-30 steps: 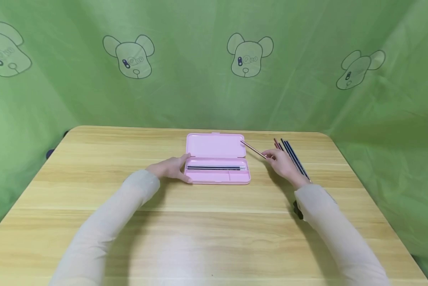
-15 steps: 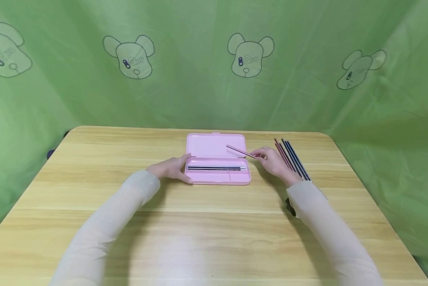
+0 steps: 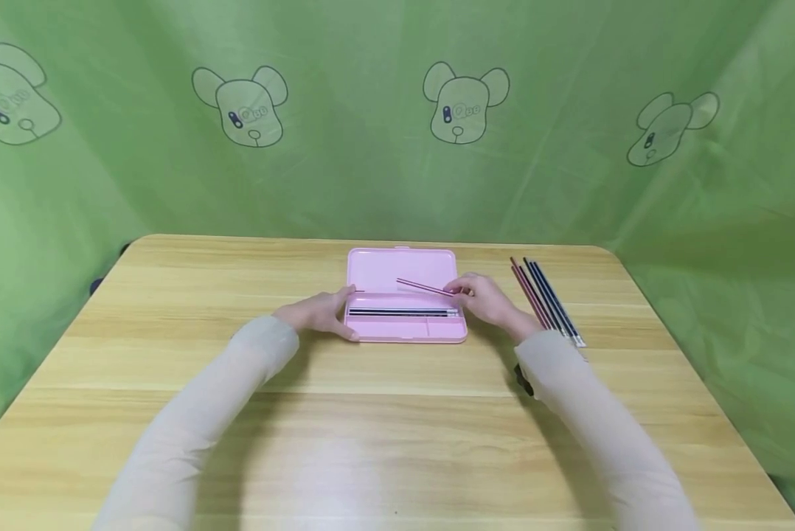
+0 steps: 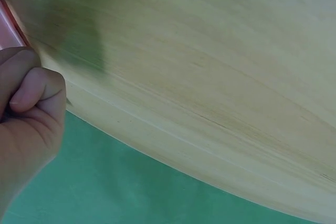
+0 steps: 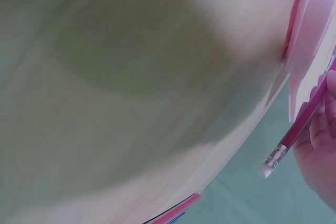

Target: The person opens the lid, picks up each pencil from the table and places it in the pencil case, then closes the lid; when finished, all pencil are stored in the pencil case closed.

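Note:
A pink pencil case (image 3: pixel 386 327) lies with its lid (image 3: pixel 384 267) raised back on the table. Dark striped pencils (image 3: pixel 403 313) rest in its long rear compartment. My left hand (image 3: pixel 316 311) grips the case's left end, thumb at the front and fingers at the back. In the left wrist view, its fingers (image 4: pixel 39 85) curl beside a bit of pink edge. My right hand (image 3: pixel 484 296) pinches a red pencil (image 3: pixel 420 285) near its right end, above the hinge side of the case. The right wrist view shows this red pencil (image 5: pixel 307 114) with a white eraser end pointing down-left.
Several red and dark blue pencils (image 3: pixel 549 299) lie side by side on the wooden table (image 3: pixel 397 442), right of the case. A green curtain (image 3: pixel 364 184) with printed bear heads hangs behind the table's far edge.
My right hand has moved left with the red pencil, from beside the loose pencils to the case's right end. My left hand has stayed on the case.

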Tool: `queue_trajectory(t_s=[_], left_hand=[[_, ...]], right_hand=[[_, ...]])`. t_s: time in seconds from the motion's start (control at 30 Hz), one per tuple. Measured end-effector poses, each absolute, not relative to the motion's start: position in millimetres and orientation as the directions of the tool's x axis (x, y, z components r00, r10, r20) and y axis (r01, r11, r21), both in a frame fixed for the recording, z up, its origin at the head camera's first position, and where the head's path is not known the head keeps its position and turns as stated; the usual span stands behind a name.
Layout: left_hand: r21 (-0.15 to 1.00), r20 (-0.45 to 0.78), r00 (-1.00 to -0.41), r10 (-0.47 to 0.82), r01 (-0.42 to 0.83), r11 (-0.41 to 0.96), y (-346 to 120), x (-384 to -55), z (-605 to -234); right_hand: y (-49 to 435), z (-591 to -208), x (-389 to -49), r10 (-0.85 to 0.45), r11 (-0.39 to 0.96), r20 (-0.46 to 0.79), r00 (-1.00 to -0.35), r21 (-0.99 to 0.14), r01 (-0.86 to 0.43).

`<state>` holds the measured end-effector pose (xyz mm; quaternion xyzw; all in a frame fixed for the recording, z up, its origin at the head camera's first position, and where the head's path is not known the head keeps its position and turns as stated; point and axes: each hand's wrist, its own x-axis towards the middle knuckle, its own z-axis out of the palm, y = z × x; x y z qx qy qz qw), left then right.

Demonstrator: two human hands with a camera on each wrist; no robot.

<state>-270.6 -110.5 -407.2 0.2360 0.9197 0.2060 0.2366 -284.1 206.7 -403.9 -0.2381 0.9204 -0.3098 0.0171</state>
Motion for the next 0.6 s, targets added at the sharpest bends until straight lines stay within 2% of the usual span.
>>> queue_trajectory(t_s=[0.23, 0.6], left_hand=[[0.498, -0.343, -0.774, 0.533, 0.331, 0.802, -110, -270, -406], [0.505, -0.34, -0.776, 0.531, 0.326, 0.799, -111, -271, -408]], right_hand=[[187, -406, -285, -0.509, 0.661, 0.113, -0.854, -0.584, -0.471], [152, -408, -284, -0.59, 0.646, 0.116, -0.799, -0.524, -0.554]])
